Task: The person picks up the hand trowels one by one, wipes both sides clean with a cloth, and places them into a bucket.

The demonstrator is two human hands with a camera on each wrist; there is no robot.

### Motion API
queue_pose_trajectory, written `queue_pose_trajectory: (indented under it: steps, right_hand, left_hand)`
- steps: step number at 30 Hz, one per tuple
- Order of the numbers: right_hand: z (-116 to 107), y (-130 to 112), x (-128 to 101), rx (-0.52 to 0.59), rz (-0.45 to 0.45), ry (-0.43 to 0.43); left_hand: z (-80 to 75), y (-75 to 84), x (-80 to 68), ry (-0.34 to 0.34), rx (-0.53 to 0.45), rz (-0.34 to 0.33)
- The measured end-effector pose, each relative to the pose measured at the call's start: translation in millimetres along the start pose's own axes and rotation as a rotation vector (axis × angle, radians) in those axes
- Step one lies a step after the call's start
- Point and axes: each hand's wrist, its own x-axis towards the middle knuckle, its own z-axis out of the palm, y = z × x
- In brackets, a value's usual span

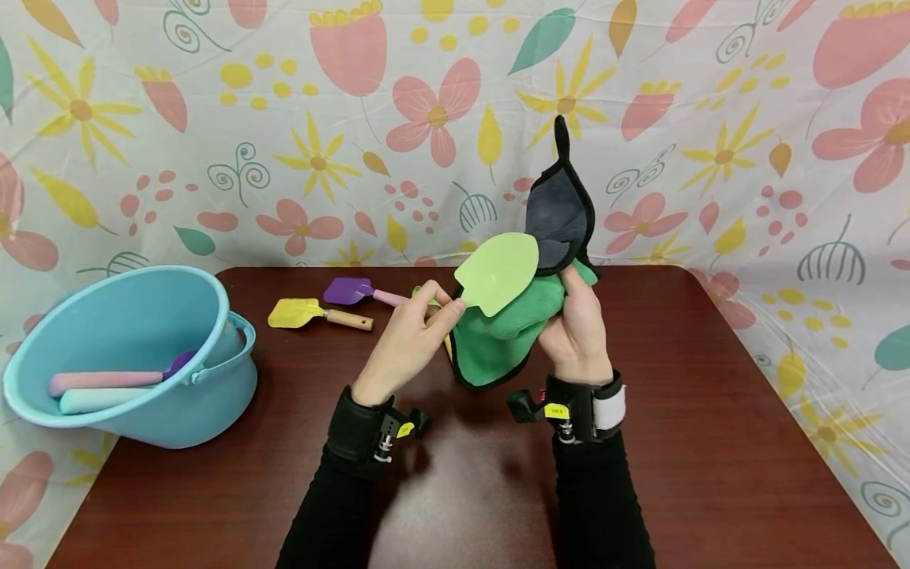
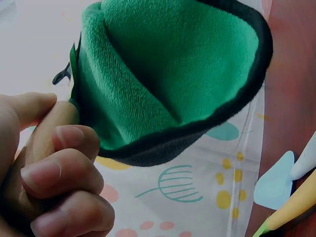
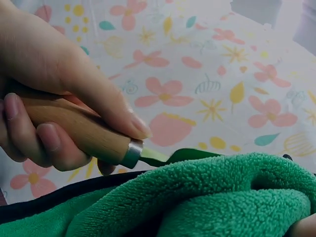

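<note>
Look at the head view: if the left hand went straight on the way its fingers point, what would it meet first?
Probably the green cloth, right past the left hand, which grips the green spade; depth is unclear.

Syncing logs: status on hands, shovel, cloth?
Left hand grips green shovel by its wooden handle. Right hand holds green cloth against the blade. Nothing in the way.

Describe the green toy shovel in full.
The green shovel has a flat, light green blade, a metal collar and a wooden handle. It is held above the table, blade up and tilted right. The left hand grips the handle; the green cloth, held by the right hand, lies behind the blade.
</note>
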Motion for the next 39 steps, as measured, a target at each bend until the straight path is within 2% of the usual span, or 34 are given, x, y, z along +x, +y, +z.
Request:
queue_pose_trajectory:
  steps: [2, 7, 11, 15, 23, 31, 34, 39]
  right_hand:
    - [0, 1, 1, -0.024, -0.004, -0.001]
    - [-4, -2, 3, 0.043, -0.008, -0.022]
    - [-9, -10, 4, 0.115, -0.007, -0.025]
    - [-14, -18, 5, 0.14, -0.026, -0.062]
    - [-20, -32, 6, 0.105, -0.042, -0.07]
    - [-21, -53, 1, -0.007, -0.058, -0.028]
    - [-20, -63, 0, -0.066, -0.069, -0.024]
    - [-20, -81, -4, -0.227, -0.081, -0.015]
  left_hand:
    - [1.2, -1.5, 0.2, -0.02, -0.013, 0.003]
    - [3.4, 2.1, 0.7, -0.081, -0.023, -0.005]
    - [6.4, -0.7, 2.7, -0.11, 0.009, -0.013]
    - [8.1, 0.9, 3.3, -0.134, 0.038, -0.036]
    - [0.7, -5.7, 1.7, -0.116, 0.127, -0.074]
    - [-24.7, -13.6, -7.7, -0.084, 0.21, -0.112]
    - [-40.6, -13.6, -11.1, -0.06, 0.267, -0.112]
    - [-75.3, -9.5, -20.0, -0.032, 0.387, -0.137]
